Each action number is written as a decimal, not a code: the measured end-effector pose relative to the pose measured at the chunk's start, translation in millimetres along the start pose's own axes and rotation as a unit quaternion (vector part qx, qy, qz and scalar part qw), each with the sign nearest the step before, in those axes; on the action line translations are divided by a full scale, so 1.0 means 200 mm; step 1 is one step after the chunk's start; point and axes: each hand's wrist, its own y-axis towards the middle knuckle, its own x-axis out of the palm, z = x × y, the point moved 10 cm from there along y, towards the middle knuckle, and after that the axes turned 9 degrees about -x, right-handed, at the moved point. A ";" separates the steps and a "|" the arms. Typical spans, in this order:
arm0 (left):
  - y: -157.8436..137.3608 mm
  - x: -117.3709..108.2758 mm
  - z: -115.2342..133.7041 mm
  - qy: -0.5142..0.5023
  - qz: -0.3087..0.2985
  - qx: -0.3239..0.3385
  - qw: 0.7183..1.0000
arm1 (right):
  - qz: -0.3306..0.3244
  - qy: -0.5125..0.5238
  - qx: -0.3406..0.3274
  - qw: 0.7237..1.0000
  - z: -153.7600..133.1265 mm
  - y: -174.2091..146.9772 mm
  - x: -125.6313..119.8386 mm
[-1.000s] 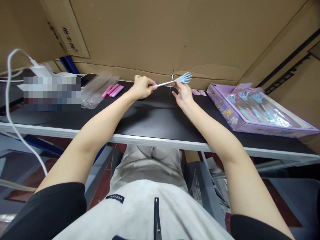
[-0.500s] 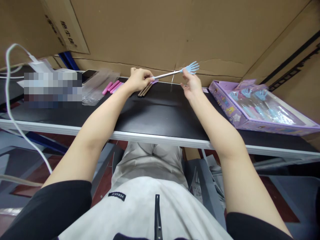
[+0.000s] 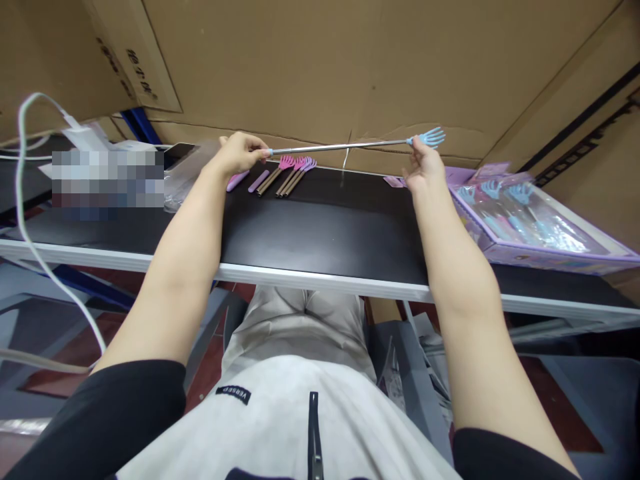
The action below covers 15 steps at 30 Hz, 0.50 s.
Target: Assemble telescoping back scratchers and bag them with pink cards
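Note:
A telescopic back scratcher point(image 3: 340, 146) with a light-blue hand-shaped head is stretched out long above the table, nearly level. My left hand point(image 3: 241, 153) is closed on its handle end, where only a bit of blue shows. My right hand point(image 3: 425, 163) pinches it at the base of the blue head. Below my left hand lie several pink and purple back scratcher heads on metal rods point(image 3: 289, 179). Beside them is a loose purple handle point(image 3: 259, 181), and a pink handle point(image 3: 237, 181) is partly hidden by my left hand.
On the right stands a purple display box point(image 3: 555, 265) with bagged blue-headed back scratchers. Clear plastic bags point(image 3: 187, 177) and a white charger with a cable point(image 3: 86, 137) are at the left. A cardboard wall point(image 3: 320, 67) rises behind the black table point(image 3: 325, 233).
My hands have moved apart, right hand to the right and left hand to the left. The back scratcher's metal rod has been drawn out much longer between them.

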 end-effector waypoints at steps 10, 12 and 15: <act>0.05 0.11 0.00 -0.006 -0.023 0.025 0.999 | 0.003 0.001 0.008 1.000 0.09 -0.08 0.08; 0.06 0.13 0.00 -0.025 -0.037 0.030 0.999 | 0.037 0.052 0.026 0.998 0.10 -0.13 0.07; 0.03 0.17 0.08 0.002 -0.055 0.064 0.996 | 0.016 0.079 0.038 0.996 0.13 -0.24 0.15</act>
